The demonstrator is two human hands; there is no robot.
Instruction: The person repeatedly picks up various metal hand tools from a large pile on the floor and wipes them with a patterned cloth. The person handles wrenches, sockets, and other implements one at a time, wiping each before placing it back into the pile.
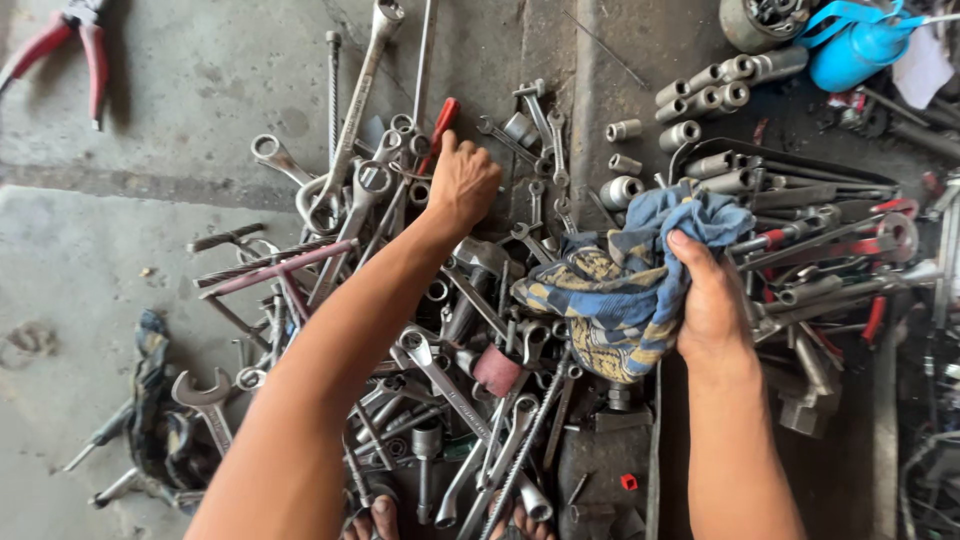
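2 bare hands are working over a heap of spanners lying on the concrete floor. The left hand is reaching into the far side of the heap, fingers curling down among the ring ends beside a red-handled tool; whether it is already gripping 1 of them I cannot tell, since the fingertips are hidden. The right hand is closing firmly around a bunched blue and yellow patterned rag, which is hanging just above the middle of the pile. Judging by how things are lying, the work is looking barely begun: the spanners are sitting tangled and greasy, nothing is standing apart in a cleaned or sorted group, and no tool is resting in the rag. A row of sockets is lying at the upper right, near a blue plastic jug at the top edge, with a grey metal can beside it. Red-handled pliers are lying well apart at the upper left. A small red square tag is showing on a dark block near the bottom; no readable label is appearing anywhere.
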